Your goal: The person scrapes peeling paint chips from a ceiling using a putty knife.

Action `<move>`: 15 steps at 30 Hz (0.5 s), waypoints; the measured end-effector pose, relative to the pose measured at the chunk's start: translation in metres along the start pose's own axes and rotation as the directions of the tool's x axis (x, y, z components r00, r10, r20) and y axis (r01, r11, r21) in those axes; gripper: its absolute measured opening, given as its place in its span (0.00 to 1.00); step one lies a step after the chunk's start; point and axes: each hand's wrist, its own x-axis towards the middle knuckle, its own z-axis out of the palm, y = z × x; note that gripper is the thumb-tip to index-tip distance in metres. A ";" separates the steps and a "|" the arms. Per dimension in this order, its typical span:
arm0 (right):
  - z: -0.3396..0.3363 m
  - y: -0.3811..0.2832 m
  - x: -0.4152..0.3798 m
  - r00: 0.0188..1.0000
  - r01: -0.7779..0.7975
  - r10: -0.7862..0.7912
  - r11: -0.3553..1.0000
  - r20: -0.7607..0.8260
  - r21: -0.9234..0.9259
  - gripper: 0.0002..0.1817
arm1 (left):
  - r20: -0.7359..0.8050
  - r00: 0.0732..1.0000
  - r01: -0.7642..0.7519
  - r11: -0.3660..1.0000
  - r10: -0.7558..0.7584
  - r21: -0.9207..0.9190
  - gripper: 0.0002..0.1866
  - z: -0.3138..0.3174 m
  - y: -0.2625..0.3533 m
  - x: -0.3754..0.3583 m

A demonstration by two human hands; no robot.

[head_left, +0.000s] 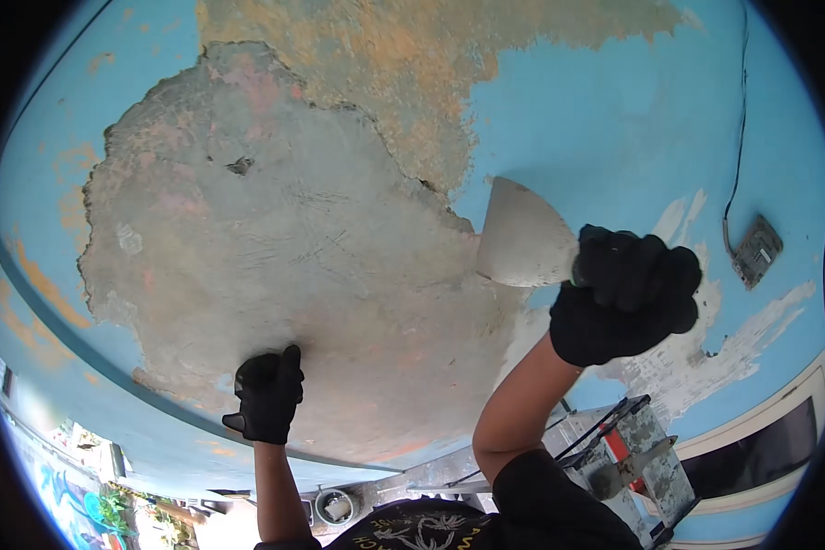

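Observation:
My right hand (628, 293), in a black glove, is closed round the handle of a wide putty knife (525, 236). The broad metal blade points left, against or very near the wall, at the border between blue paint and bare grey plaster. Most of the handle is hidden by the fingers. My left hand (268, 394), gloved in black too, is at the lower part of the grey plaster patch (275, 247), with fingers apart and no tool visible. The patch has a ragged edge, scratches and a small hole.
Blue paint (577, 110) surrounds the patch, with a rough tan area (385, 55) above. A small box (757, 252) hangs from a black cable at the right. Below are a paint-stained ladder (646, 458), a bucket (335, 505) and a framed window (752, 449).

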 end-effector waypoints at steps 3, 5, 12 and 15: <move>0.004 -0.031 0.002 0.985 0.010 -0.004 0.999 -0.171 0.034 0.20 | 0.007 0.999 -0.052 0.998 0.052 0.046 0.22 0.000 0.000 0.001; -0.002 -0.054 -0.002 0.977 0.051 -0.089 0.980 -0.194 -0.192 0.21 | -0.007 0.999 -0.042 0.994 0.043 0.099 0.22 0.001 0.002 0.001; -0.007 -0.017 -0.002 0.995 -0.017 0.017 1.000 -0.094 0.002 0.20 | 0.015 0.999 -0.039 0.996 0.038 0.079 0.21 0.000 -0.002 0.002; -0.007 -0.053 -0.002 0.973 0.099 -0.126 0.985 -0.191 -0.141 0.21 | 0.037 0.997 -0.073 0.989 0.068 0.127 0.20 -0.002 -0.001 0.003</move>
